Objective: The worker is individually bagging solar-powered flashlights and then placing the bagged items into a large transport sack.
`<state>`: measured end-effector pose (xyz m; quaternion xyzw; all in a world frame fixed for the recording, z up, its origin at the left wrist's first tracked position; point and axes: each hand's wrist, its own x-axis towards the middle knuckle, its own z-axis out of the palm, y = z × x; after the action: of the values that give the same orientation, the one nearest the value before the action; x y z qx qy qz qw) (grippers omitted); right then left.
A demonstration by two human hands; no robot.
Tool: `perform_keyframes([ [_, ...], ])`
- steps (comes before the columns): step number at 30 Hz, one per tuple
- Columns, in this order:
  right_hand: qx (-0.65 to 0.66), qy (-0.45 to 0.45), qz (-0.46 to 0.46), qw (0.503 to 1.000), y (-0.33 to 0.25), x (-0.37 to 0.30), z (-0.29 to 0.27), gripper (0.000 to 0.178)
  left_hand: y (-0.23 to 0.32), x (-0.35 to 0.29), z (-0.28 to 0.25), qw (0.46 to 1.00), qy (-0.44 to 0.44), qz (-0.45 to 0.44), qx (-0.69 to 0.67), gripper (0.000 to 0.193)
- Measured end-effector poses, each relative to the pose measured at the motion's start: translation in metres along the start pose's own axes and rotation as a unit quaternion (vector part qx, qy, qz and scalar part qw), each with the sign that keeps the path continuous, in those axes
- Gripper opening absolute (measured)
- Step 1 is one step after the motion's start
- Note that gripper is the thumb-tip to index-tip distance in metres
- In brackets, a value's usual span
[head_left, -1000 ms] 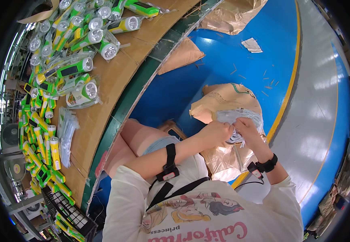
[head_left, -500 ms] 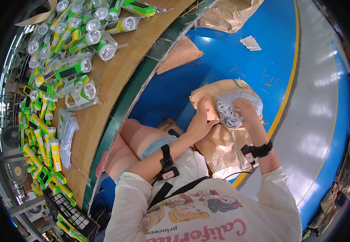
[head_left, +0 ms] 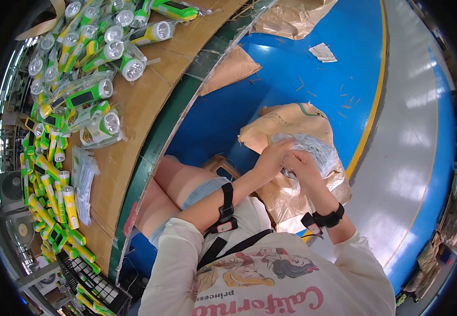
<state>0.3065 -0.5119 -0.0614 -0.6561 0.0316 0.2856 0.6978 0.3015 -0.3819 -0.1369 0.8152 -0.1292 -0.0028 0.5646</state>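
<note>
A brown paper bag (head_left: 286, 203) lies against my lap, its mouth spread open around a thick bundle of thin whitish cords (head_left: 318, 150). At the near side of that bundle my two hands meet. My left hand (head_left: 274, 159) is closed, fingers toward the right; what it holds, if anything, is hidden. Just to its right, my right hand (head_left: 302, 166) has its fingers curled in, with looped cord ends showing beneath them. Both hands cover part of the bundle.
On the table at the left are many flashlights (head_left: 90, 95), green and yellow, several in clear bags. Near them lies a stack of thin white cords (head_left: 84, 181). Other brown paper (head_left: 292, 21) and a white scrap (head_left: 323, 52) lie beyond the bag. A black crate (head_left: 94, 282) stands lower left.
My right hand has come from over the cord bundle, left and nearer, to meet my left hand. My left hand has shifted slightly right and nearer. The bag's mouth has changed shape.
</note>
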Motion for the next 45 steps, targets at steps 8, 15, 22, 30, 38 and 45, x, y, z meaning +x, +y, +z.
perform_keyframes([
  [8, 0.051, -0.014, 0.013, 0.998, -0.062, -0.03, 0.012, 0.02, 0.068, 0.012, -0.032, 0.995, -0.007, 0.016, 0.101, 0.028],
  [15, 0.142, -0.061, 0.0, 0.988, -0.139, -0.058, 0.031, 0.02, 0.144, 0.017, -0.069, 0.986, 0.117, 0.111, 0.052, 0.027],
  [22, 0.196, 0.006, -0.108, 0.975, -0.126, -0.103, 0.05, 0.018, 0.195, -0.011, -0.082, 0.957, 0.17, 0.174, 0.159, 0.029],
  [30, 0.25, -0.095, -0.16, 0.95, -0.15, -0.119, 0.094, 0.013, 0.256, -0.058, -0.14, 0.934, 0.251, 0.182, 0.179, 0.027],
  [38, 0.414, 0.004, 0.037, 0.91, 0.008, -0.045, 0.147, 0.011, 0.037, -0.099, -0.118, 0.946, 0.006, -0.176, 0.27, 0.068],
  [45, 0.451, 0.111, 0.11, 0.878, 0.043, -0.04, 0.137, 0.02, 0.083, -0.142, -0.108, 0.946, -0.136, -0.198, 0.219, 0.054],
])
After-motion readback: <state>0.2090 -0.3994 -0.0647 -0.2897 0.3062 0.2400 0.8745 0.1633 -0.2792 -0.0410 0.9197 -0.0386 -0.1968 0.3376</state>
